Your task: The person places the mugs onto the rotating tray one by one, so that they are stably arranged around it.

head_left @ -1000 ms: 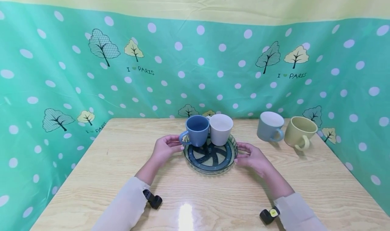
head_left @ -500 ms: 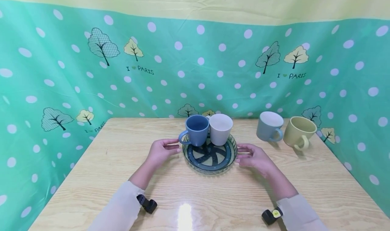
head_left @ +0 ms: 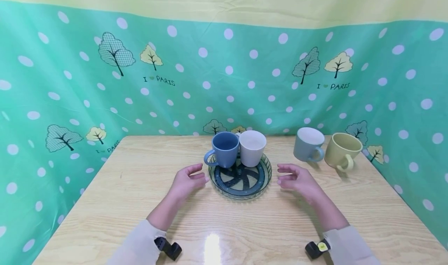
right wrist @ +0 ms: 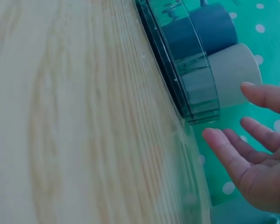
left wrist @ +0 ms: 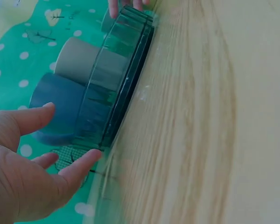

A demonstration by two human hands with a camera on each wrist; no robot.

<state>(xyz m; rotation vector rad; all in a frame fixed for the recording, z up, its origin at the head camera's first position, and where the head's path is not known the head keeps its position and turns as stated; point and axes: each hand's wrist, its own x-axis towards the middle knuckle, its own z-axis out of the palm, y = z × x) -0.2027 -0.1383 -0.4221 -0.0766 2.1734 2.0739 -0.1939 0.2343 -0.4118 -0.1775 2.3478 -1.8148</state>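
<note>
A round clear glass dish (head_left: 241, 197) with a dark spoked base rests on the table. Inside it, toward the back, stand a blue mug (head_left: 226, 152) and a white mug (head_left: 252, 150), side by side and upright. My left hand (head_left: 185, 182) is just left of the dish, fingers relaxed and holding nothing; in the left wrist view its fingertips come close to the glass wall. On the other side, my right hand (head_left: 299, 180) is apart from the rim with loosely spread fingers and nothing in them.
At the back right of the wooden table (head_left: 224, 222) stand a grey-blue mug (head_left: 308, 145) and a beige mug (head_left: 341, 151), handles toward the front right. A green dotted curtain (head_left: 224, 70) hangs behind the table and at both sides.
Both hands have drawn away from the dish's sides, the left toward the left and the right toward the right. The dish and its mugs stay in place on the table.
</note>
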